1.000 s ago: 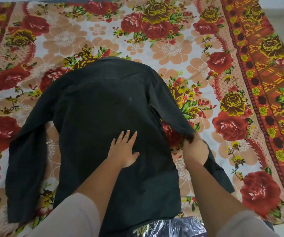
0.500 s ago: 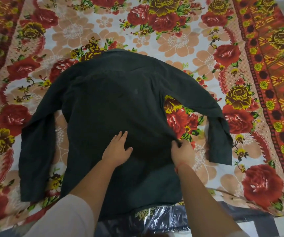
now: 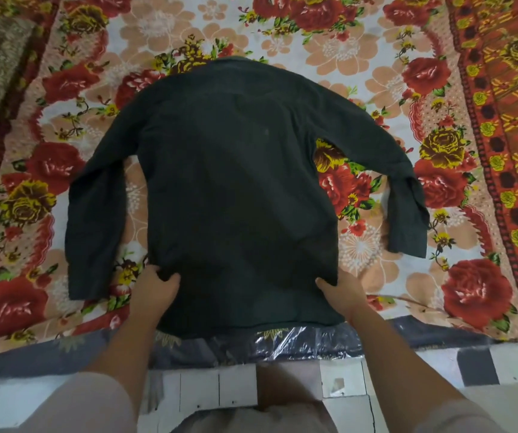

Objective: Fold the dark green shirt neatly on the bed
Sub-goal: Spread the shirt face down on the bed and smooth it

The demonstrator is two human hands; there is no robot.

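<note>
Across the frame's centre, the matte dark green shirt [image 3: 235,189] lies flat on the floral-printed bed [image 3: 360,57]; left hand [image 3: 157,292] and right hand [image 3: 342,292] fingers pinch its lower side seams.

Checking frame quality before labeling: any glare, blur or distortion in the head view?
Head view: wide-angle bowing at the edges; glare on the clear plastic at the bed's near edge; dark green shirt so dark that its folds barely show; soft blur throughout, though both hands read clearly.
</note>
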